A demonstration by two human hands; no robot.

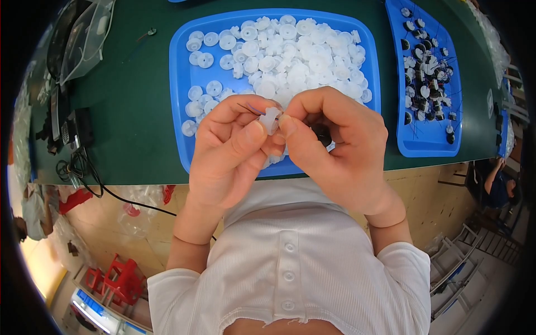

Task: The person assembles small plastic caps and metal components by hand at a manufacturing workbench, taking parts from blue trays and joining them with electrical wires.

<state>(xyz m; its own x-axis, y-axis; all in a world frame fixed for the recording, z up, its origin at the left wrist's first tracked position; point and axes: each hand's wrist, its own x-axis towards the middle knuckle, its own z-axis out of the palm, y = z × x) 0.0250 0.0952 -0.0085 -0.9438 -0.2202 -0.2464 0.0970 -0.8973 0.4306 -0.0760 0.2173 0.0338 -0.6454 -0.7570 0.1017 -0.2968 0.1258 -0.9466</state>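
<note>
The left hand (234, 145) and right hand (335, 145) pinch one white disc (270, 120) together, thin wires (251, 108) trailing at 10 o'clock. A blue tray (178, 84) of discs lies at 12 o'clock.

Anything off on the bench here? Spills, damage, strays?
Nothing stands out. White plastic discs sit inside the large blue tray; both hands hold one white part with thin wires over it.

Green table (139, 117), second blue tray of small black-and-white parts (430, 72), black cables (84, 167), red stool (120, 276)
</note>
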